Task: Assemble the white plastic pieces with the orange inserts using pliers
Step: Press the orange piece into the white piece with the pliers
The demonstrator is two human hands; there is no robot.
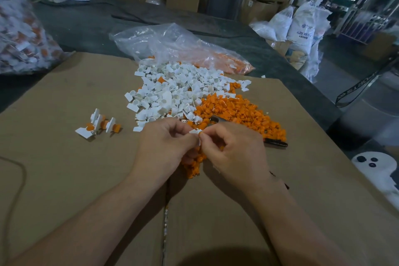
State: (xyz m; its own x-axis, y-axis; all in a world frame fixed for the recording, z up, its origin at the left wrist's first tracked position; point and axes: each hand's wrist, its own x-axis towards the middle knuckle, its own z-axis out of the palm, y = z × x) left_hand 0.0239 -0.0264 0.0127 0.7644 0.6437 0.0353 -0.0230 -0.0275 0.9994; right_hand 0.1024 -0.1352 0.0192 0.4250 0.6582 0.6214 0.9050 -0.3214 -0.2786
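My left hand (166, 142) pinches a small white plastic piece (196, 132) above the cardboard. My right hand (233, 149) meets it from the right, its thumb and forefinger pinching an orange insert (201, 134) at the white piece. Beyond the hands lie a heap of white pieces (172, 93) and a heap of orange inserts (237, 112). The pliers (275, 142) lie on the cardboard behind my right hand, mostly hidden, with the metal jaws showing at the orange heap. Several assembled white-and-orange parts (98, 124) sit to the left.
A flattened cardboard sheet (86, 179) covers the table. A clear plastic bag (172, 47) with orange parts lies behind the heaps. Another bag of mixed parts (19, 34) stands at the far left. White sacks (302, 26) and cardboard boxes stand beyond the table.
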